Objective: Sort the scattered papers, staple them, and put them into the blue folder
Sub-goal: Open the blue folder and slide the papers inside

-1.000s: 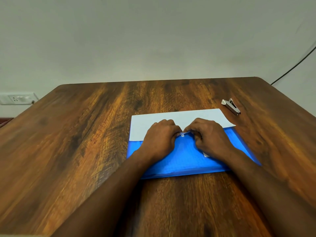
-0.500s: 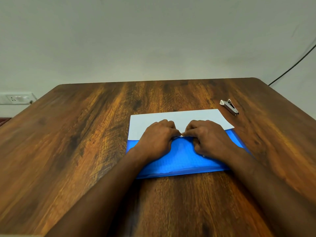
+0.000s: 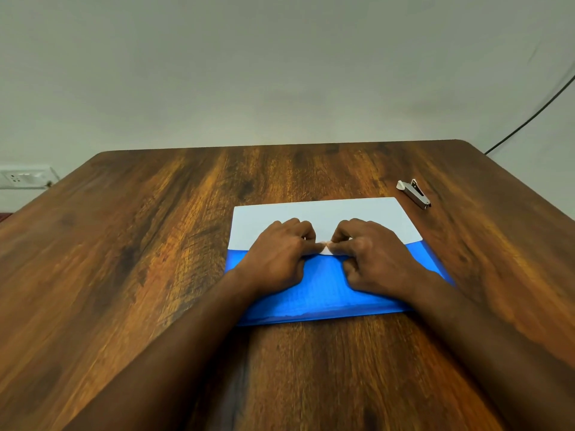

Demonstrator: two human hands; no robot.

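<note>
Papers [image 3: 323,214]: one white stack, lower half tucked in the blue folder [image 3: 323,290], upper half sticking out, mid-worktop.
Hands: left hand [image 3: 277,259] and right hand [image 3: 373,259] both curled at the folder mouth, thumbs pinching its edge.
Progress: sorting apparently done; stapling cannot be confirmed; pushing the stack fully in remains.
Stapler [image 3: 415,194]: idle, just beyond the stack's far right corner.
Worktop [image 3: 124,275]: dark wood grain.
Room: plain wall, socket [image 3: 23,177] left, cable [image 3: 529,116] right.

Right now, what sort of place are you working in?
Probably an office or study room, at a desk: a bare wooden table against a plain wall, a stapler lying beside white papers in a blue folder, and a wall socket at left.
</note>
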